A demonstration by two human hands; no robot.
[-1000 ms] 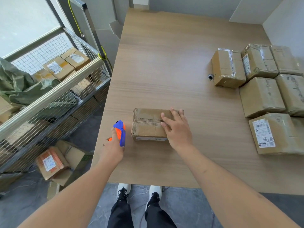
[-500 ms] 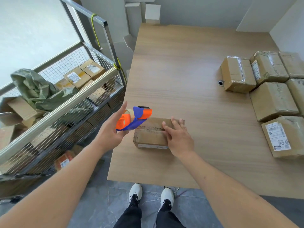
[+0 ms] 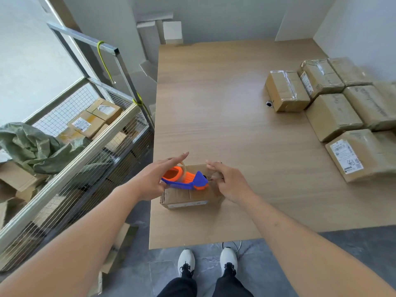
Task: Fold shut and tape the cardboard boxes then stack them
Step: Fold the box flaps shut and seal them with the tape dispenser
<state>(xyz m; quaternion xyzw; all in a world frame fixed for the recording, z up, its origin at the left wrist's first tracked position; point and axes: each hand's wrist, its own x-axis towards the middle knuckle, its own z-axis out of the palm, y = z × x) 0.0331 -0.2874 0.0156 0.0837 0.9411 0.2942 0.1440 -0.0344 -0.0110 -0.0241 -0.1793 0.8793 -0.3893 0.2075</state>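
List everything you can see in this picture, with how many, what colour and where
cardboard box: one, brown, near table edge, under the hands
tape dispenser: one, orange and blue, above that box
boxes at right: at least seven, brown, some with white labels, grouped on the table's right side
table: one, light wood, centre
small round object: one, dark, beside the leftmost grouped box; cannot tell what it is
wire cage cart: one, grey metal, left of table, holding labelled brown boxes
green sheet: one, crumpled in the cart
shoes: two, white, on the grey floor
left hand: holds the dispenser, fingers stretched
right hand: at the dispenser's blue end; whether it pinches tape, cannot tell
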